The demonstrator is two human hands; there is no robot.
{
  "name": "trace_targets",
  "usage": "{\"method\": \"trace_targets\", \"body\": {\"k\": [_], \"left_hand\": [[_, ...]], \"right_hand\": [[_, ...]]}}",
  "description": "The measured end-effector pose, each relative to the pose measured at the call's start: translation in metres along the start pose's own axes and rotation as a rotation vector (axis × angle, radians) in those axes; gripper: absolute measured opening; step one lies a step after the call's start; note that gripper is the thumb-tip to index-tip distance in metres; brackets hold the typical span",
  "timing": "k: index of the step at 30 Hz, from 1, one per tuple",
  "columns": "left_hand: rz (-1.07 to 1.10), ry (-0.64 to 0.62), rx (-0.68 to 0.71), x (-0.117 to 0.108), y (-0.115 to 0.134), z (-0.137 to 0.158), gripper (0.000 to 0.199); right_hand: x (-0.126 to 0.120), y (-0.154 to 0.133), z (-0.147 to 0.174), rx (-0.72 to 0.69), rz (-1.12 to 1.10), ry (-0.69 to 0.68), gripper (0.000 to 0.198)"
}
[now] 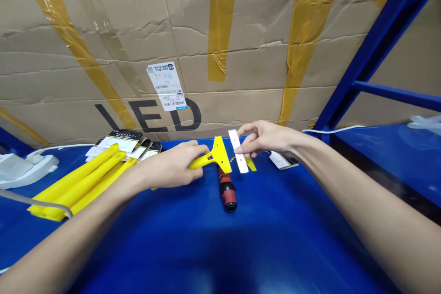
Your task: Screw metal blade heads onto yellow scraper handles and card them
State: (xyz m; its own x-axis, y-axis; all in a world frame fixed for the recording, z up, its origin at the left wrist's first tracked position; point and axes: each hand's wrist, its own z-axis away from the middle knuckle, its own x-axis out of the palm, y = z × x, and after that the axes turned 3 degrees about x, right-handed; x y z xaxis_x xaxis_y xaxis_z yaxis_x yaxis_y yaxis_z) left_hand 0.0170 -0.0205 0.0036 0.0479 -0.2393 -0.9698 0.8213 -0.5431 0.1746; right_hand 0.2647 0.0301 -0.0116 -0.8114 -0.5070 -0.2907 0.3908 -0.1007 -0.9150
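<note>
My left hand (179, 163) is closed round the handle of a yellow scraper (220, 154), whose wide flat head points right and shows small holes. In my right hand (258, 138), thumb and fingers pinch a flat whitish scraper blade (238, 151) with holes along it. The blade stands just right of the scraper head, with a narrow gap between them. Beneath them on the blue surface lies a screwdriver with a red and black handle (229, 195); its front end is hidden. A small yellow piece (251, 164) shows behind the blade.
Several yellow scrapers (82, 179) with black-and-white cards lie on the blue shelf (193, 248) at left, near a white power strip (29, 170). Another card packet (282, 160) lies beyond my right wrist. A taped cardboard box (255, 50) stands behind; a blue metal frame (372, 50) rises at right.
</note>
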Motion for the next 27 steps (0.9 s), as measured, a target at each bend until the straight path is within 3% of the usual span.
{"method": "trace_targets", "body": {"k": [8,13,20,27], "left_hand": [[0.045,0.011,0.046,0.003,0.005,0.001,0.033],[0.054,0.062,0.07,0.002,0.003,0.001,0.035],[0.07,0.1,0.087,0.001,0.001,0.002,0.035],[0.075,0.097,0.071,0.003,-0.004,-0.001,0.039]], "right_hand": [[0.008,0.004,-0.003,0.004,-0.029,-0.124,0.041],[0.014,0.005,-0.005,0.071,-0.081,-0.129,0.041],[0.02,0.005,-0.004,-0.039,-0.075,-0.167,0.035],[0.021,0.004,-0.004,-0.03,-0.096,-0.1,0.049]]}}
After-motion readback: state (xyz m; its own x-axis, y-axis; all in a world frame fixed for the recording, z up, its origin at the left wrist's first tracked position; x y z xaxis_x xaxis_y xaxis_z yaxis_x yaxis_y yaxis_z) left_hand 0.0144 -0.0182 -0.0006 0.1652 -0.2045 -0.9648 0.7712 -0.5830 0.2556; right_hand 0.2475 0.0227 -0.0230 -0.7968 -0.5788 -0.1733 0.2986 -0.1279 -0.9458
